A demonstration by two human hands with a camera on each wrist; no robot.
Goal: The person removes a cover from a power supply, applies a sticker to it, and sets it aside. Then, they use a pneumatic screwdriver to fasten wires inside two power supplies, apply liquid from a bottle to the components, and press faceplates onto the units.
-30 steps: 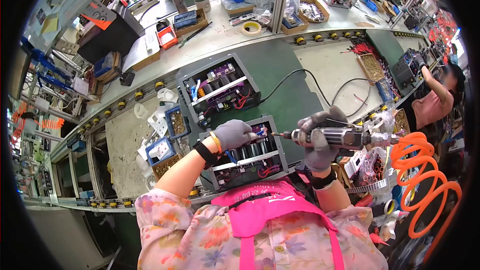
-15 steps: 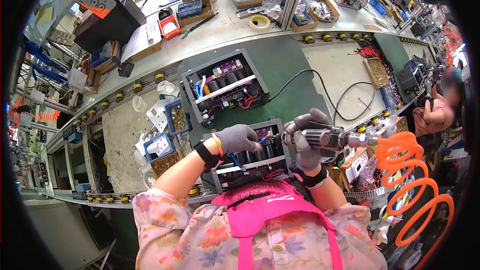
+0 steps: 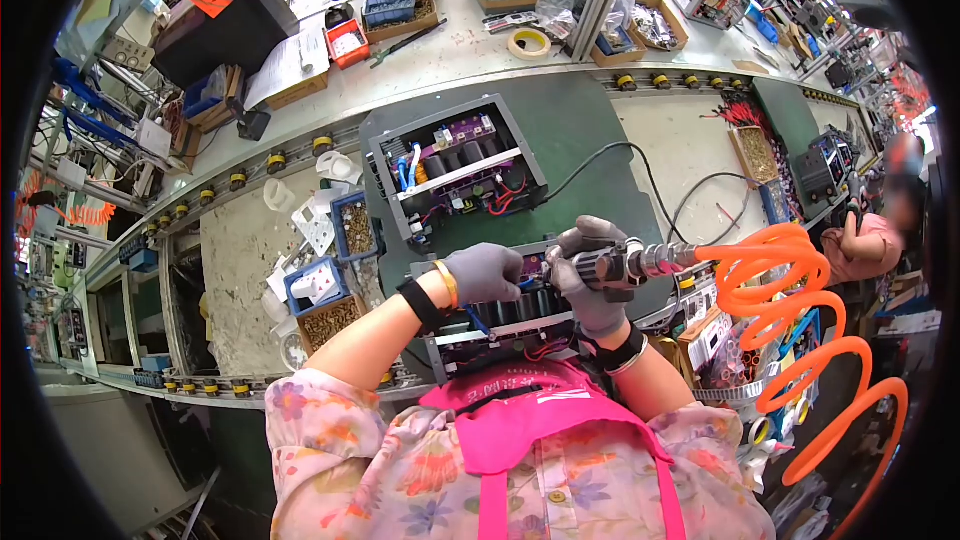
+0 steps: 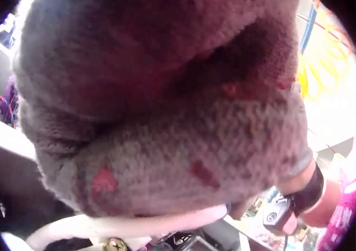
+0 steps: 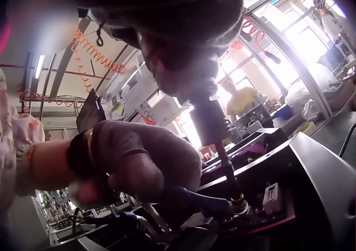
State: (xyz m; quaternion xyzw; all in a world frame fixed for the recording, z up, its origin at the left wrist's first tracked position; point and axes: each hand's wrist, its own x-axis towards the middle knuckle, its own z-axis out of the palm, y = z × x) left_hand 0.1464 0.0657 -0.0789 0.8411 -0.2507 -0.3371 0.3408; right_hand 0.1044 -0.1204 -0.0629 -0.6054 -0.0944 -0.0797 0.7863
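Observation:
My gloved right hand (image 3: 590, 290) grips an air screwdriver (image 3: 612, 266) with an orange coiled hose (image 3: 770, 270). In the right wrist view, the driver's bit (image 5: 225, 159) points down onto a brass-coloured fastener (image 5: 239, 201) at the end of a blue cable (image 5: 203, 201). My gloved left hand (image 3: 485, 273) pinches that cable close to its terminal; the fingertips are partly hidden. Both hands are over the nearer open electronics unit (image 3: 500, 328), which has dark capacitors and a pale crossbar. Grey glove fabric fills most of the left wrist view.
A second open unit (image 3: 460, 162) stands behind on the green board (image 3: 575, 130), with a black cable (image 3: 640, 155) running right. Left are blue bins (image 3: 352, 225) of small hardware. A tape roll (image 3: 528, 42) lies on the back shelf. Another person (image 3: 870, 240) works at far right.
My right hand has brought the screwdriver left and tipped it more upright over the nearer unit, the orange hose following. My left hand stays at the same place on the unit.

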